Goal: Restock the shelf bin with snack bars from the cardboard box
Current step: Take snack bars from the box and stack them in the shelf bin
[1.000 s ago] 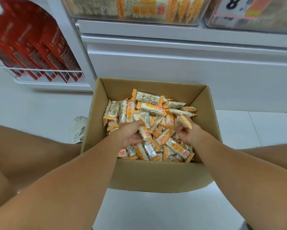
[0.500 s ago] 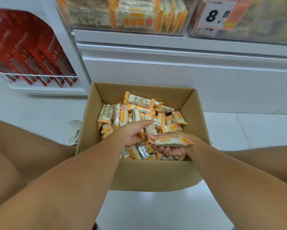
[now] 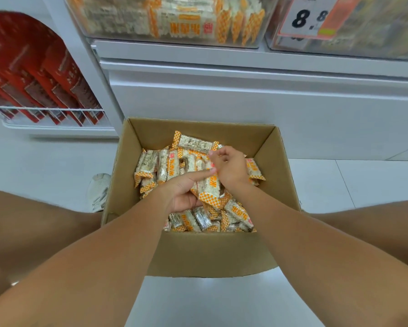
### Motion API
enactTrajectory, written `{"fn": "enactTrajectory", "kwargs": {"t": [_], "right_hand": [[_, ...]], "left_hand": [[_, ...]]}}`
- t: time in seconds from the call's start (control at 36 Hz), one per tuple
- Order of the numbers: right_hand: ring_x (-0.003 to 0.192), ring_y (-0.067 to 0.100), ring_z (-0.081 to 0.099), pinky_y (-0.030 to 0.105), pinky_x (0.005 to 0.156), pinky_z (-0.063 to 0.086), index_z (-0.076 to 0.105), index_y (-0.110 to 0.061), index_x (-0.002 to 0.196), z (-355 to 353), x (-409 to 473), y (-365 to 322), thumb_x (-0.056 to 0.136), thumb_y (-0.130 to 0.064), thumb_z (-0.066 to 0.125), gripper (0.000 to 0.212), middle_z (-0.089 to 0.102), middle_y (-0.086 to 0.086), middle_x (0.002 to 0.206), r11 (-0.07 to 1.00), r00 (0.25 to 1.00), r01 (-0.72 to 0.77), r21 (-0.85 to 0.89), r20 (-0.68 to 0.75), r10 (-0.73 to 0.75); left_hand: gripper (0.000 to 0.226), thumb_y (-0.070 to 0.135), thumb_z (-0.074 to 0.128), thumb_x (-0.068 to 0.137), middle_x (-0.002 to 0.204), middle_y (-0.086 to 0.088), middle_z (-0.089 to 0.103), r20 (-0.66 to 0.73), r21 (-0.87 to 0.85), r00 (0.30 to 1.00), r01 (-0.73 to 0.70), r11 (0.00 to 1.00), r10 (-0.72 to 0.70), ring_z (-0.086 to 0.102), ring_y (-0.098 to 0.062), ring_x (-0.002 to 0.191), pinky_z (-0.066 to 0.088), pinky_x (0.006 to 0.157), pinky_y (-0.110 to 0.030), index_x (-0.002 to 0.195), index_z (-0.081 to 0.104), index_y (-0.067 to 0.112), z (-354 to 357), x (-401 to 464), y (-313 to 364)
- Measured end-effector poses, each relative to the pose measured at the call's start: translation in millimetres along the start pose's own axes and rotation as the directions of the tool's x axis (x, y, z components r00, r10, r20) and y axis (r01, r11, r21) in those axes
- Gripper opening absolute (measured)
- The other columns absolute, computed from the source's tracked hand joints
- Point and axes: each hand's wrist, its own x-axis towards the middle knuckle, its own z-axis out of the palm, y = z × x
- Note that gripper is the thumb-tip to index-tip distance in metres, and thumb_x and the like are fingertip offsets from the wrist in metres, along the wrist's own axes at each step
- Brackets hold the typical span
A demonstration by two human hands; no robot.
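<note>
An open cardboard box (image 3: 210, 253) stands on the floor between my knees, filled with several orange-and-white wrapped snack bars (image 3: 151, 161). My left hand (image 3: 184, 194) lies palm up over the pile and holds a small bunch of bars (image 3: 210, 188) against its fingers. My right hand (image 3: 229, 168) hovers just behind it with fingers curled, pinching the corner of a bar at the back of the pile. The clear shelf bin (image 3: 165, 24) above holds the same bars.
A second clear bin with an 8.8 price tag (image 3: 316, 17) sits to the right on the white shelf (image 3: 245, 57). Red packets in a wire rack (image 3: 40, 81) stand at the left. A white shoe (image 3: 99, 190) lies beside the box.
My right hand passed its bar to the left hand and moved back over the far bars. The left hand turned palm up and now holds the bars. The view tilted up.
</note>
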Motion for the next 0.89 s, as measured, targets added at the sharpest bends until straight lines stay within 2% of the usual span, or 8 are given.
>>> {"fn": "enactTrajectory", "kwargs": {"t": [0.11, 0.19, 0.28, 0.47, 0.56, 0.61, 0.75, 0.89], "right_hand": [[0.077, 0.011, 0.060, 0.026, 0.065, 0.042, 0.065, -0.014, 0.102, 4.4, 0.4, -6.9, 0.101, -0.044, 0.055, 0.032, 0.064, -0.006, 0.088, 0.998, 0.997, -0.058, -0.001, -0.052, 0.058], [0.111, 0.017, 0.058, 0.030, 0.078, 0.053, 0.057, -0.026, 0.128, -2.5, 6.6, -19.9, 0.095, -0.055, 0.058, 0.044, 0.059, -0.011, 0.118, 0.926, 0.925, -0.323, 0.193, 0.270, 0.266], [0.119, 0.016, 0.056, 0.029, 0.076, 0.048, 0.056, -0.038, 0.137, -8.9, 13.3, -30.0, 0.085, -0.043, 0.077, 0.057, 0.052, -0.006, 0.139, 0.980, 0.868, -0.198, 0.026, 0.469, 0.163], [0.075, 0.014, 0.058, 0.023, 0.056, 0.044, 0.077, -0.014, 0.104, -45.3, 5.9, -72.7, 0.079, -0.013, 0.084, 0.026, 0.059, 0.010, 0.091, 0.998, 0.911, -0.052, 0.032, 0.411, 0.035], [0.081, 0.016, 0.060, 0.018, 0.065, 0.051, 0.075, -0.009, 0.106, -70.4, 0.6, -104.6, 0.079, -0.008, 0.083, 0.028, 0.062, 0.009, 0.093, 0.996, 0.926, -0.020, 0.085, 0.376, -0.014], [0.074, 0.014, 0.062, 0.018, 0.061, 0.050, 0.073, -0.004, 0.108, -89.3, -0.1, -133.4, 0.081, -0.005, 0.081, 0.028, 0.063, 0.011, 0.090, 0.990, 0.941, -0.021, 0.140, 0.337, -0.028], [0.052, 0.007, 0.060, 0.020, 0.048, 0.048, 0.074, -0.004, 0.104, -131.1, 5.5, -217.6, 0.082, -0.011, 0.082, 0.024, 0.071, 0.007, 0.084, 0.973, 0.979, -0.021, 0.231, 0.201, -0.027], [0.048, 0.011, 0.057, 0.021, 0.044, 0.048, 0.072, -0.010, 0.096, -137.5, 12.6, -282.3, 0.081, -0.015, 0.083, 0.019, 0.065, 0.004, 0.072, 0.946, 0.998, 0.032, 0.324, 0.046, -0.050]], "left_hand": [[0.075, 0.025, 0.093, 0.062, 0.146, -0.005, 0.050, -0.124, 0.076, 0.992, -0.011, 0.997, 0.020, 0.057, -0.026, 0.122, 0.053, 0.089, -0.037, 0.128, 0.062, 0.008, -1.9, 3.1, 0.9], [0.076, 0.018, 0.093, 0.066, 0.120, -0.005, 0.069, -0.198, 0.325, 0.975, -0.027, 0.945, 0.096, 0.065, -0.020, 0.093, 0.057, 0.073, -0.039, 0.132, 0.057, 0.007, 1.6, 3.5, 1.2], [0.118, 0.020, 0.095, 0.064, 0.143, -0.013, 0.050, -0.230, 0.474, 0.963, -0.015, 0.881, 0.140, 0.050, -0.021, 0.105, 0.049, 0.076, -0.032, 0.154, 0.022, 0.005, 5.7, 1.8, 6.8], [0.140, 0.029, 0.101, 0.045, 0.151, -0.014, 0.045, -0.084, 0.445, 0.978, -0.136, 0.885, 0.193, 0.048, -0.026, 0.130, 0.049, 0.093, -0.037, 0.157, 0.019, 0.011, 26.5, -27.2, 31.5], [0.093, 0.026, 0.093, 0.062, 0.134, -0.020, 0.061, -0.039, 0.340, 0.973, -0.201, 0.919, 0.227, 0.052, -0.026, 0.124, 0.052, 0.085, -0.035, 0.141, 0.049, 0.006, 41.4, -51.3, 49.3], [0.047, 0.023, 0.083, 0.074, 0.109, -0.010, 0.070, 0.036, 0.250, 0.967, -0.254, 0.934, 0.253, 0.067, -0.018, 0.083, 0.056, 0.073, -0.035, 0.117, 0.069, 0.010, 50.0, -75.7, 65.8], [0.060, 0.055, 0.070, 0.081, 0.121, -0.014, 0.069, 0.140, 0.091, 0.930, -0.353, 0.931, 0.339, 0.068, -0.032, 0.106, 0.053, 0.095, -0.058, 0.129, 0.063, 0.020, 73.8, -141.6, 120.5], [0.056, 0.068, 0.054, 0.089, 0.111, -0.013, 0.072, -0.126, -0.051, 0.845, -0.529, 0.847, 0.520, 0.069, -0.035, 0.106, 0.052, 0.095, -0.057, 0.109, 0.068, 0.018, 123.8, -186.0, 163.1]]}}
